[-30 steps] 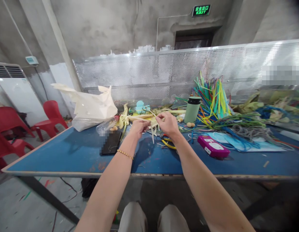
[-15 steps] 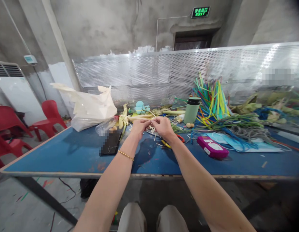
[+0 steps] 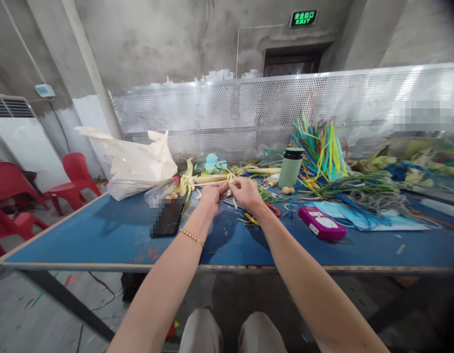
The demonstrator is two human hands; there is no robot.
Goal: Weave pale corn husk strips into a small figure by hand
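Both my hands meet over the middle of the blue table (image 3: 102,235). My left hand (image 3: 211,195) and my right hand (image 3: 245,192) are closed, fingertips pinching pale straw-like strips (image 3: 231,182) between them. More pale strips and husks (image 3: 208,179) lie just beyond my hands. Yellow-and-red handled scissors (image 3: 261,213) lie partly under my right wrist. A gold bracelet (image 3: 192,236) sits on my left wrist.
A black phone (image 3: 168,217) lies left of my hands, a pink box (image 3: 320,222) to the right. A green flask (image 3: 291,167), coloured strips (image 3: 322,147), tangled cords (image 3: 362,193), a clear bottle (image 3: 161,191) and a white bag (image 3: 138,162) crowd the far side. Red chairs (image 3: 13,196) stand left.
My right hand has come in toward my left, so the fingertips now meet on the pale strips. The hands have dropped slightly closer together.
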